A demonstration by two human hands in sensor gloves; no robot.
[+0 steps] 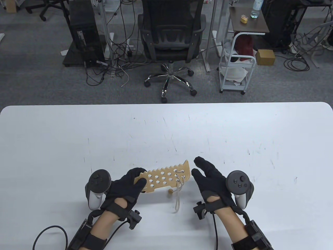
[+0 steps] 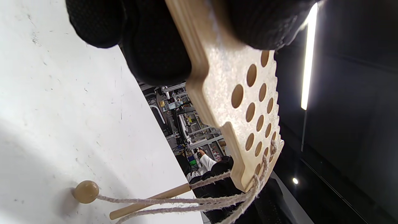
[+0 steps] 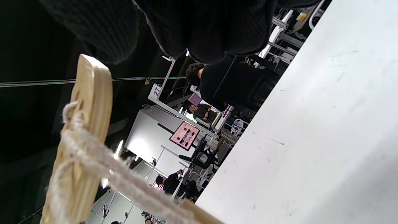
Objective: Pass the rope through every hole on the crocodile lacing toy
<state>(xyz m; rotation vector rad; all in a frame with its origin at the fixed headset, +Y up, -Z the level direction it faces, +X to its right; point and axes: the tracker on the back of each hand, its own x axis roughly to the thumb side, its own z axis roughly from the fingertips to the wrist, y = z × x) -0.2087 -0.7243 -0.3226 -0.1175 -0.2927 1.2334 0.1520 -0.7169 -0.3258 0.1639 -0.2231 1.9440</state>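
So the left hand has the croc by its left end, fingers and thumb curled round the wood, holding it up off the table near the front edge. The right hand sits just right of the croc's toothed end, fingers loose and mostly straight, nothing in it and not touching the board as far as the table view shows.

The rope is laced through a few holes at the right end only; the other holes are bare. It hangs down in a loop to the table, with a small wooden ball on the tabletop under the board. In the left wrist view there's also a wooden stick on the rope, lying by the table's edge next to the ball.

Behind the table: a black office chair, a computer tower at far left with cables all over the floor, a white cart and a small side table at far right with a bottle on it.

Hard to see: exactly which holes the rope goes through, since the lacing bunches up. The left fingers cover the croc's left end. Right wrist view shows just the board edge-on with blurry rope across it, and dark glove at the top. Both forearms are cut off by the bottom edge.
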